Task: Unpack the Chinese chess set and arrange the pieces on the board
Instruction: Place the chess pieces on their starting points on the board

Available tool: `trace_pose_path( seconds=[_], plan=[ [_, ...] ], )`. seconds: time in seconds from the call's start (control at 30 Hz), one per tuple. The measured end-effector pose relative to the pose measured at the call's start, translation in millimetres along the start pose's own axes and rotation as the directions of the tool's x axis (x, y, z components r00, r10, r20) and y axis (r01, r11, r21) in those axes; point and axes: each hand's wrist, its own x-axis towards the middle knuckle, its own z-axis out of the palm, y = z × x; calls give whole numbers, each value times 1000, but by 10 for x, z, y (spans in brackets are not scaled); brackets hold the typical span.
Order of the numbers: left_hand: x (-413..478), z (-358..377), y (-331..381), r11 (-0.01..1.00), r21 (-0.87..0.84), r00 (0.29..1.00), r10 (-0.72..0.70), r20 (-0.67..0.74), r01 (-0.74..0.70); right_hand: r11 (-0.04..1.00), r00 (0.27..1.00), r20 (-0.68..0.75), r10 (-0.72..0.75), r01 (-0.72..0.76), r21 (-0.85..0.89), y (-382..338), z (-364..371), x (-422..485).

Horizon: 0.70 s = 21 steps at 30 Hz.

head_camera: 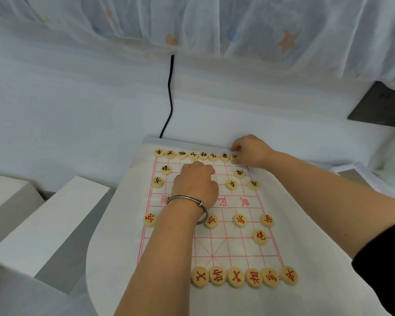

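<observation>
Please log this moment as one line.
right hand: pinches black-lettered round wooden piece, far row | left hand: curled, contents hidden, over white cloth board

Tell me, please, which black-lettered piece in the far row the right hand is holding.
The rightmost piece of that row, pinched by the right hand; the row's other pieces lie clear of that hand.

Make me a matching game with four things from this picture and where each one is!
Things: 1 silver bracelet; 2 black cable; 3 row of red-lettered pieces; 4 right hand.
Places: A pinching a black-lettered piece at the board's far corner; B on the left wrist; C along the board's near edge; D beyond the board.
Pairs: 1-B, 2-D, 3-C, 4-A.
</observation>
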Motion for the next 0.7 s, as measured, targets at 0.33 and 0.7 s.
trace_pose_path(
  seconds=[0.33, 0.7],
  plan=[
    [-43, 121, 325, 999, 45, 1000, 7, 23, -8, 999, 995, -100, 23, -18, 48, 92, 66, -391],
    [17, 129, 330, 998, 40, 999, -39, 3, 38, 997, 997, 18, -71, 72, -16, -132, 66, -341]
  ],
)
